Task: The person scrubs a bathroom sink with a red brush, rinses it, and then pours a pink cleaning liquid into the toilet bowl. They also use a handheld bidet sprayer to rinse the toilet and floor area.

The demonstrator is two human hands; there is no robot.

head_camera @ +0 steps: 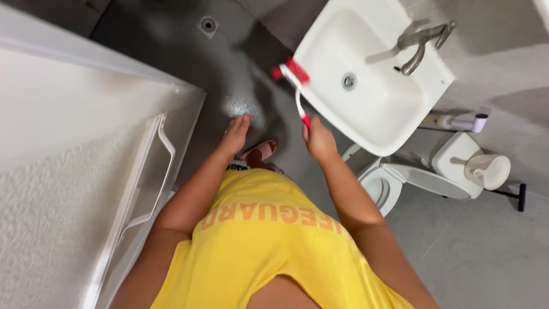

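My right hand [319, 140] grips the white handle of a brush with a red head [291, 71]. The brush points up and away, and its head lies at the left rim of a white washbasin [394, 123]. My left hand [236, 133] is free, fingers slightly apart, held over the wet grey floor beside a foamy patch [243, 107]. My foot in a pink sandal [260, 153] shows between the two hands.
A metal tap [420, 43] stands on the basin. A white toilet [400, 183] with raised lid sits under it, with a handheld sprayer [457, 122] and a paper roll [490, 170] nearby. A floor drain [208, 24] lies ahead. A white door with a handle [163, 171] is left.
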